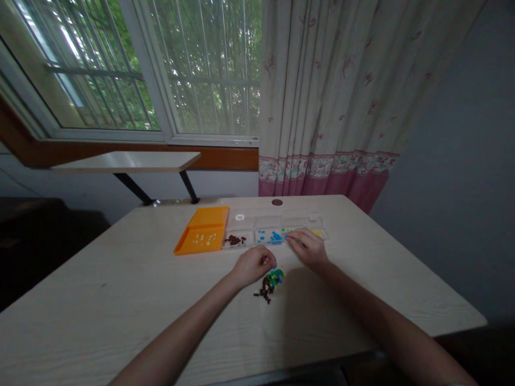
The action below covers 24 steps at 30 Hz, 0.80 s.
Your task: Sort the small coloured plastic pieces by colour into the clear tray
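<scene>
A loose pile of small brown, green, blue and yellow pieces (pixel 270 285) lies on the table. My left hand (pixel 254 266) is at the pile's upper left edge, fingers curled together; whatever they hold is too small to make out. Beyond it, my right hand (pixel 309 247) reaches over the front of a clear plastic box, thumb and finger pinched on a small blue piece (pixel 286 236). One compartment contains brown pieces (pixel 235 240), and the one beside it holds blue pieces (pixel 269 237). Green and yellow pieces in the compartments farther right are partly hidden by my right hand.
An orange tray (pixel 195 231) with whitish pieces in it adjoins the box's left end. All this stands on a pale wooden table (pixel 132 300). A raised shelf (pixel 132 161) on black legs is at the back left, and a curtain (pixel 322 107) hangs behind the table.
</scene>
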### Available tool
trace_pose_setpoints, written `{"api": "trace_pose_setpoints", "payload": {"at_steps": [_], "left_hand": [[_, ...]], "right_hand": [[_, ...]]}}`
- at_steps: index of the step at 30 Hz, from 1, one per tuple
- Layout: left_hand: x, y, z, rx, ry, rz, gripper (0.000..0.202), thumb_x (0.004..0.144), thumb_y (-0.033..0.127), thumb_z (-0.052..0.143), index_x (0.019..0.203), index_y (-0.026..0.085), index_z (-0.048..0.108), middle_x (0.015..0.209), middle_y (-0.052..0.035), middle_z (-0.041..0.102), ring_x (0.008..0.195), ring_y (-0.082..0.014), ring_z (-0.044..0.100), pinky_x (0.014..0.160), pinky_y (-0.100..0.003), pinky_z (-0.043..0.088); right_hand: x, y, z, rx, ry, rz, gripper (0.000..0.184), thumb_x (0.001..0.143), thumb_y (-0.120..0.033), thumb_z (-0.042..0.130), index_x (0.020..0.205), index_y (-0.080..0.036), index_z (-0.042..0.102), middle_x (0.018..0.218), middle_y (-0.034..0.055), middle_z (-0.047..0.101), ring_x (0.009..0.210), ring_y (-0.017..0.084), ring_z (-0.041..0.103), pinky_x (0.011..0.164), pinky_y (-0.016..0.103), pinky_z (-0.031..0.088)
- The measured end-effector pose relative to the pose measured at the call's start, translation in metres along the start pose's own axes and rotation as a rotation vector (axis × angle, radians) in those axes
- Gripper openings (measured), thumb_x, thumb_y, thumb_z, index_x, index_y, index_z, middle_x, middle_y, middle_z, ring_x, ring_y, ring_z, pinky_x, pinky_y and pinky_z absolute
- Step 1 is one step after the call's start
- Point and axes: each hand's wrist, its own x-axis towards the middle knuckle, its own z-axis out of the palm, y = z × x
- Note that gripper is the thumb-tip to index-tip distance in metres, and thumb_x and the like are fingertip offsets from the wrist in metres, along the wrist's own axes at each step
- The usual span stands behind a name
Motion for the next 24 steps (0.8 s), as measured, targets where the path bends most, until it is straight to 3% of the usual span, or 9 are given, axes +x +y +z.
{"api": "trace_pose_setpoints", "payload": {"at_steps": [6,14,19,24], "left_hand": [[0.0,0.002,-0.002,0.07,-0.029,0.023,0.017,0.073,0.018,0.05,0.077,0.018,0.067,0.077,-0.0033,0.064,0.073,-0.0148,0.057,0.066,-0.022,0.041],[0.0,0.004,-0.004,0.083,-0.052,0.042,0.015,0.074,0.021,0.052,0.074,0.017,0.066,0.075,-0.004,0.063,0.073,-0.0153,0.056,0.065,-0.022,0.041],[-0.002,0.001,-0.008,0.084,-0.05,0.086,0.019,0.079,0.019,0.047,0.076,0.016,0.065,0.079,-0.0055,0.064,0.078,-0.0155,0.057,0.072,-0.023,0.042],[-0.005,-0.002,-0.013,0.122,-0.061,0.078,0.016,0.077,0.025,0.054,0.081,0.016,0.067,0.079,-0.0054,0.063,0.075,-0.0152,0.056,0.07,-0.023,0.042]], "right_hand": [[0.002,-0.003,0.0,-0.004,0.019,-0.063,0.014,0.083,-0.022,0.053,0.087,-0.019,0.065,0.077,0.0044,0.067,0.072,0.013,0.061,0.067,0.023,0.05],[0.005,-0.002,-0.001,-0.027,-0.021,-0.004,0.015,0.083,-0.025,0.053,0.085,-0.018,0.066,0.076,0.0043,0.066,0.071,0.012,0.061,0.067,0.022,0.048],[0.013,0.006,-0.001,-0.124,-0.3,0.113,0.021,0.086,-0.03,0.047,0.092,-0.02,0.066,0.087,0.0038,0.066,0.08,0.012,0.06,0.072,0.022,0.045],[0.032,0.01,0.013,-0.257,-0.589,0.174,0.026,0.088,-0.03,0.042,0.096,-0.021,0.065,0.095,0.0035,0.064,0.088,0.014,0.059,0.076,0.023,0.042]]}}
